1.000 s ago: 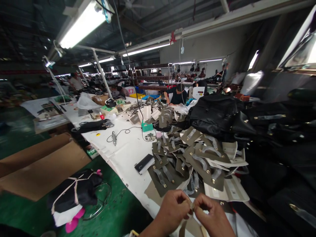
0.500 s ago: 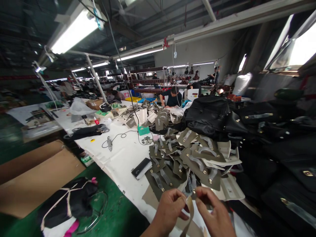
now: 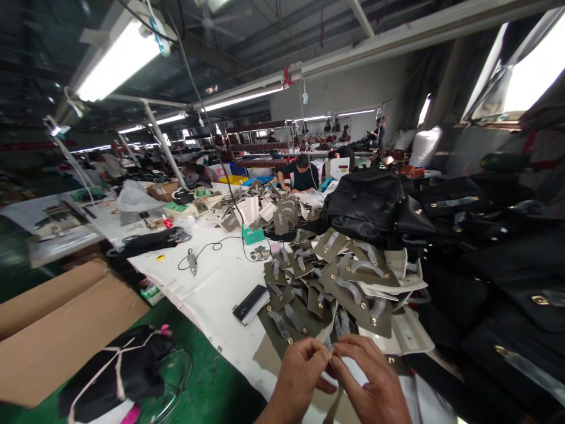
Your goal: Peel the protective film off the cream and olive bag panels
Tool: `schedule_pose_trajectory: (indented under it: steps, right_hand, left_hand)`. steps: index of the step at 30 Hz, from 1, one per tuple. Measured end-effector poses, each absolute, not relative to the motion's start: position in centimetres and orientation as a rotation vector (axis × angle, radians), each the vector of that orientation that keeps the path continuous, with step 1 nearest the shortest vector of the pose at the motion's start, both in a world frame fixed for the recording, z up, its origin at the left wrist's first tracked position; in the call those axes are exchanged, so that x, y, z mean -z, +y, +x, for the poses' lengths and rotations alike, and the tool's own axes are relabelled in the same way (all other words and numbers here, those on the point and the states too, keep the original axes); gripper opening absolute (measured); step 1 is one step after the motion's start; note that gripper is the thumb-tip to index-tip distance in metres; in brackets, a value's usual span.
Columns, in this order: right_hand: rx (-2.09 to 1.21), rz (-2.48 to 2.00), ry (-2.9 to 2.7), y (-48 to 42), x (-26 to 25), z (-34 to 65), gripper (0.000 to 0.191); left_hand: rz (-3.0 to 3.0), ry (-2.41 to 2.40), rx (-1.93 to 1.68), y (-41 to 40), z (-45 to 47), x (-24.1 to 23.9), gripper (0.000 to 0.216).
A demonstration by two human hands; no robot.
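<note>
My left hand (image 3: 299, 377) and my right hand (image 3: 369, 376) meet at the bottom of the view, fingertips pinched together. Between them is a narrow beige-olive strap (image 3: 334, 408), its lower part hanging below my fingers. The pinched end is mostly covered by fingertips. Just beyond my hands lies a heap of olive bag panels (image 3: 304, 321), each with a handle wrapped in clear plastic and gold-coloured fittings. A black-and-white flat packet (image 3: 251, 304) rests on the table left of the heap.
Black bags (image 3: 371, 203) are piled along the right side. On the white table (image 3: 198, 294) are a corded grey tool (image 3: 192, 262) and a green box (image 3: 253, 235). An open cardboard box (image 3: 66, 330) stands at left. A co-worker (image 3: 302, 174) leans over the far end.
My right hand has moved left, bringing its fingertips against those of my left hand at the strap's end. The whole view has shifted slightly.
</note>
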State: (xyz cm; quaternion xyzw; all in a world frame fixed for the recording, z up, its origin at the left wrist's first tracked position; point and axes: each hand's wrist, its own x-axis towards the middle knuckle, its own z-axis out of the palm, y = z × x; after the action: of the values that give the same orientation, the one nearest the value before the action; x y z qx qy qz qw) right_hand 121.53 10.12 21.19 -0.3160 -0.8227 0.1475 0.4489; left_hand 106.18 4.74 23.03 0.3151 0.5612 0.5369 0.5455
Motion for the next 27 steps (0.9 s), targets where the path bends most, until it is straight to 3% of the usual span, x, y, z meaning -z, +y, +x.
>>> schedule_pose_trajectory:
  steps: [3,12,27]
  right_hand:
    - [-0.295,-0.712,-2.05,10.2,-21.4,121.5,0.027]
    - [-0.341,-0.71,-2.066,10.6,-22.2,121.7,0.015]
    - [-0.232,-0.741,-2.115,11.7,-21.2,122.5,0.019]
  left_hand:
    - [0.753,1.341,-1.251,4.9,106.3,-23.1,0.033]
    - [0.654,1.259,-1.206,5.7,106.5,-21.8,0.038]
    - [0.643,1.276,-1.275,7.1,106.8,-21.1,0.045]
